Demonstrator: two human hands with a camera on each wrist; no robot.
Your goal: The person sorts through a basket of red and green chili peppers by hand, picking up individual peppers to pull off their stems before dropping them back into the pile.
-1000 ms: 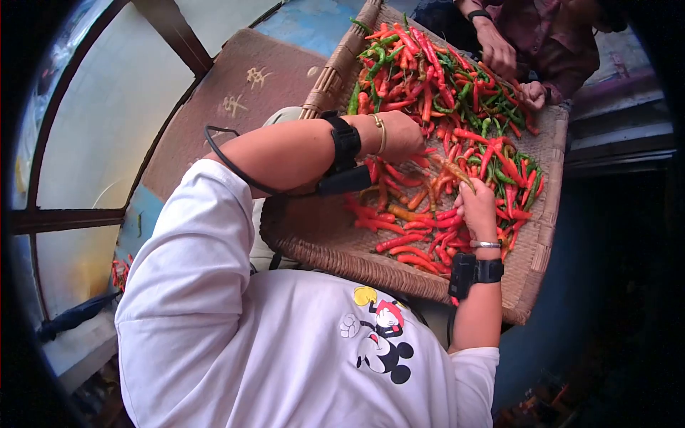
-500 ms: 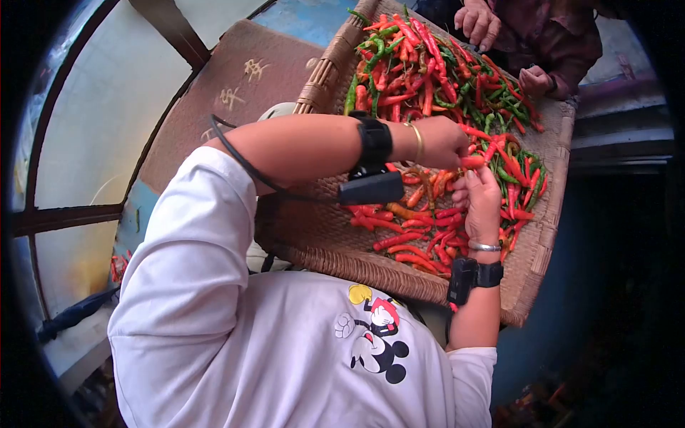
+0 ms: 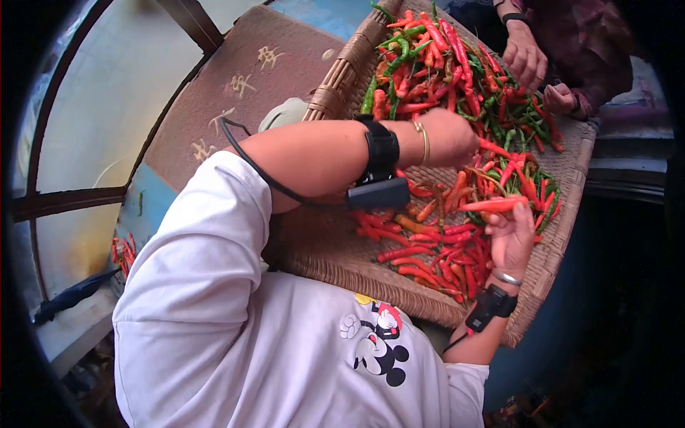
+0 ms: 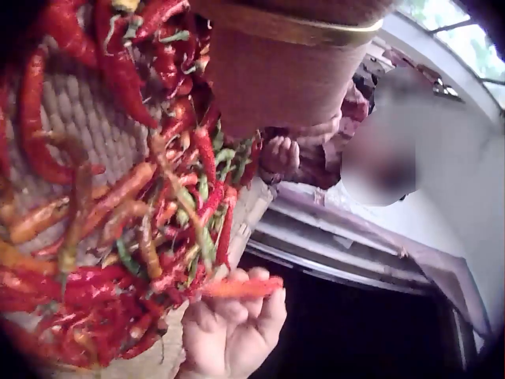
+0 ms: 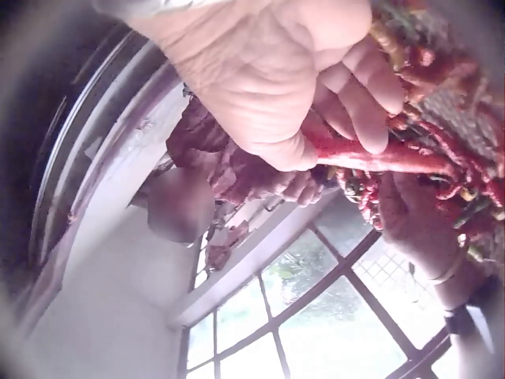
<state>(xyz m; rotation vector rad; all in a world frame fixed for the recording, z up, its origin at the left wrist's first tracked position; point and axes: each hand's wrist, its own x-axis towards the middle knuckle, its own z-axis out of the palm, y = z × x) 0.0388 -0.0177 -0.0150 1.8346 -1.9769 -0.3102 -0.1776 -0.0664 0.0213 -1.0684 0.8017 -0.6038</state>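
The left hand [image 3: 449, 135] is laid knuckles-up on the chili heap [image 3: 457, 78] of glossy, tapered red and green pods; whether its hidden fingers are curled round anything cannot be told. Beneath it the coarse woven tray [image 3: 325, 239] is seen. Just right of it, one smooth, slender red chili [image 3: 492, 205] is pinched between thumb and fingertips of the upturned right hand [image 3: 514, 239].

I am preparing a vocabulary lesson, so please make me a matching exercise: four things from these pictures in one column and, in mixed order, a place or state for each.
1. right hand
2. left hand
3. woven tray
4. gold bangle

A. on the left wrist
B. back up, at the chili pile
C. pinches one red chili
D. bears the chili pile

Pairs: 1-C, 2-B, 3-D, 4-A
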